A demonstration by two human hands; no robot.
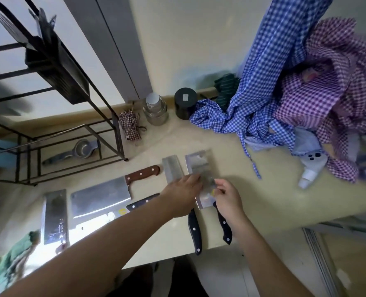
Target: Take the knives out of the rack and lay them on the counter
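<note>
Several knives lie on the beige counter. A cleaver with a brown wooden handle and a plain steel cleaver are at the left. A black-handled knife lies partly under my left forearm. Two black-handled cleavers lie side by side in the middle, the left one and the right one. My left hand reaches across the left blade and its fingers hold the right one. My right hand pinches the right cleaver's blade near its handle. The black knife holder hangs on the rack at the upper left.
A metal squeezer lies on the rack's bottom shelf. A glass jar, a black canister and a small checked cloth stand by the wall. Blue and purple checked fabric is piled at the right, above a white spray bottle.
</note>
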